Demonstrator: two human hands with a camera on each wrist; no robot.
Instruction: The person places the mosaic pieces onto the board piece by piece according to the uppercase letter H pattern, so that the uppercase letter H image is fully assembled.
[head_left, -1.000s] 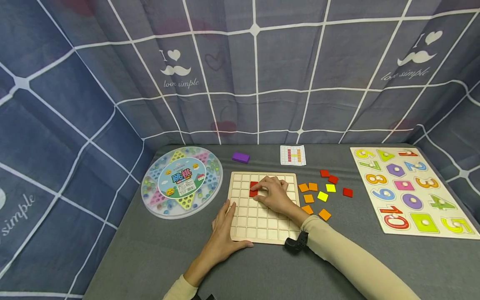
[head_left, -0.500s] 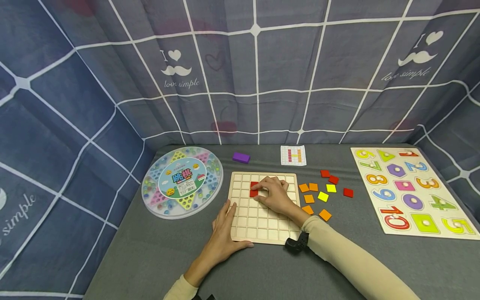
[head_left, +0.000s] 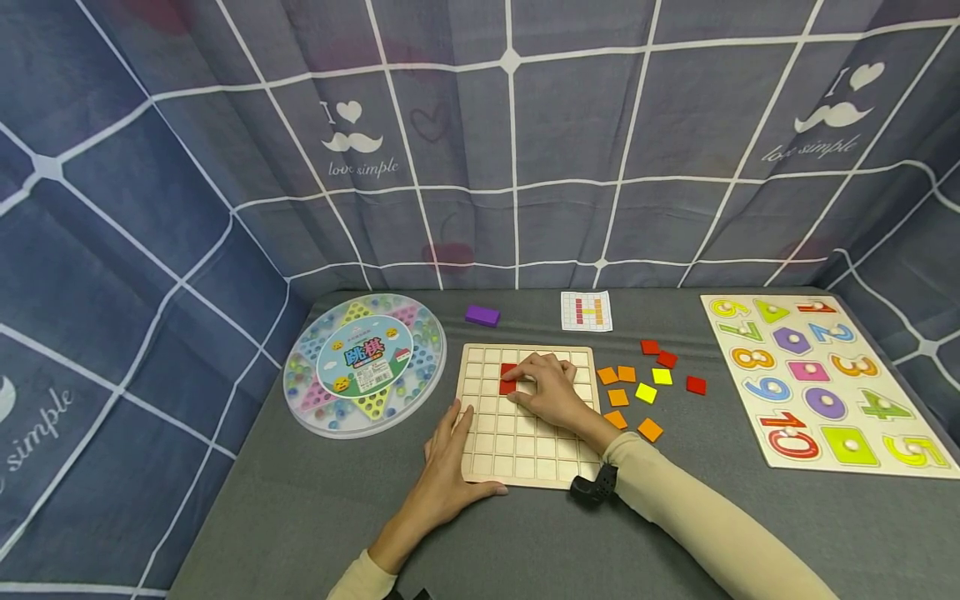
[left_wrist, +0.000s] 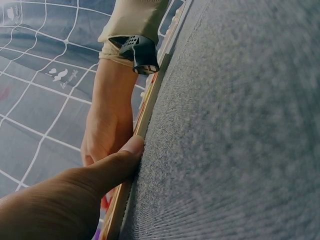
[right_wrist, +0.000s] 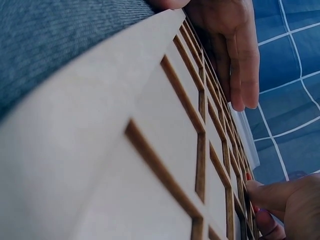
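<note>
A square wooden grid board [head_left: 517, 450] lies on the grey cloth in front of me. In its upper left part, red square tiles [head_left: 507, 368] sit in a column. My right hand [head_left: 549, 390] reaches over the board, and its thumb and index finger pinch at the lower red tile [head_left: 507, 387]. The fingertips partly cover that tile. In the right wrist view a sliver of red shows beside the thumb [right_wrist: 270, 195]. My left hand [head_left: 446, 467] rests at the board's near left corner, straight fingers along the left side and thumb against the front edge [left_wrist: 131, 150].
Right of the board lie loose orange tiles [head_left: 617, 397], yellow tiles [head_left: 646, 392] and red tiles [head_left: 696, 385]. Behind stand a pattern card [head_left: 586, 311] and a purple block [head_left: 482, 315]. A round marble game box [head_left: 364, 365] is at left, a number puzzle board [head_left: 825, 383] at right.
</note>
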